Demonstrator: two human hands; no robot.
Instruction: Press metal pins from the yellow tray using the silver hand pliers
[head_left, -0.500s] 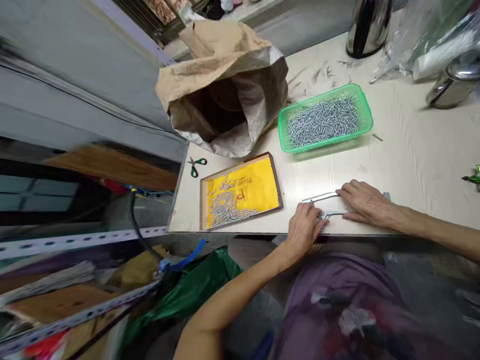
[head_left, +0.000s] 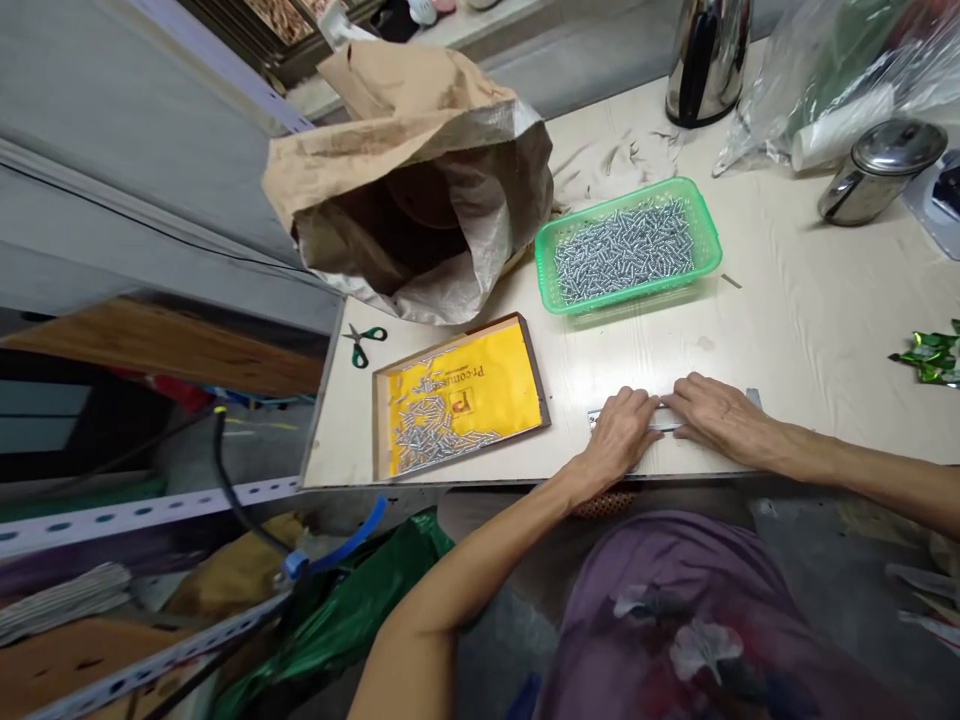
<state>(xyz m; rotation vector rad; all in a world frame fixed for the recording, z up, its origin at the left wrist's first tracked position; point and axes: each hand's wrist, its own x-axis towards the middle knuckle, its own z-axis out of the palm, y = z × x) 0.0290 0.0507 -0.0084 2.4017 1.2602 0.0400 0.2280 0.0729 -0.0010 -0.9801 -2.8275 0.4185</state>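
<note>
Hands meet on the pale worktop (head_left: 810, 300), just below the green plastic basket of silver screws (head_left: 627, 248): left hand (head_left: 622, 432) and right hand (head_left: 712, 412) press flat, fingers together, on thin grey metal strips (head_left: 666, 418).

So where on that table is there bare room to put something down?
Bare tabletop lies right of the green basket, before the steel pot. A narrower strip runs between the basket and the hands. Crowded: the back edge and the left end, by the sack and yellow tray.
</note>
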